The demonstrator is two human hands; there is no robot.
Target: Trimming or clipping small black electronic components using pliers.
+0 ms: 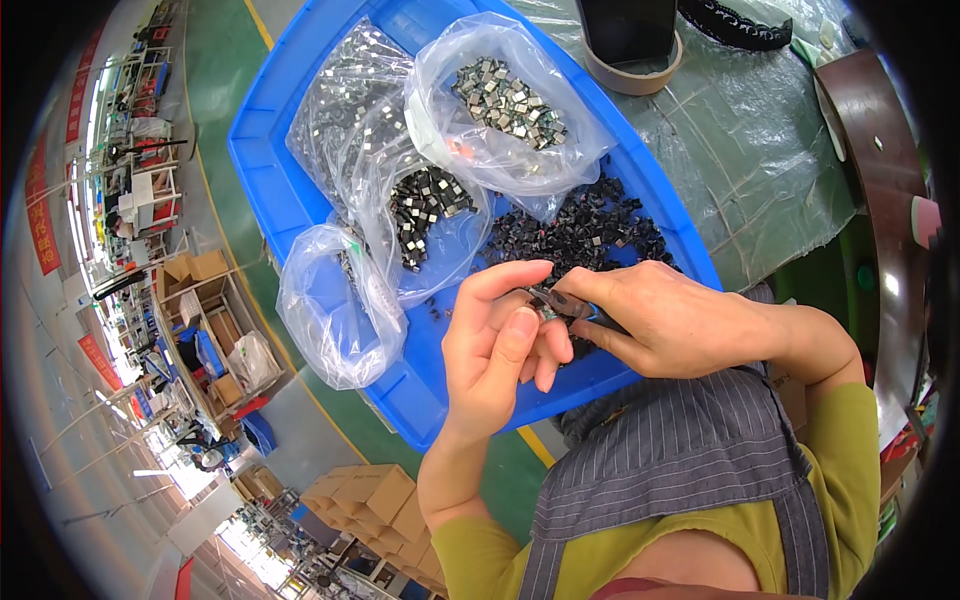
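Note:
Above the near part of a blue plastic tray (440,400), my two hands meet. My left hand (485,365) is closed, pinching a small metal-and-dark electronic part (545,311) between thumb and fingers. Wrapped in my right hand (685,318) is a small dark hand tool (597,314) with a bit of blue on it; its tip touches or nearly touches the part, and fingers hide its exact kind. Behind and below the hands lies a loose heap of small black parts (570,230) in the tray.
Clear plastic bags in the tray hold silvery square parts (510,105) and black-and-silver parts (425,205). A crumpled clear bag (340,310) overhangs the left rim. Beyond the tray, a roll of brown tape (635,75) supports a dark phone-like slab (628,30) on the plastic-covered table (740,150).

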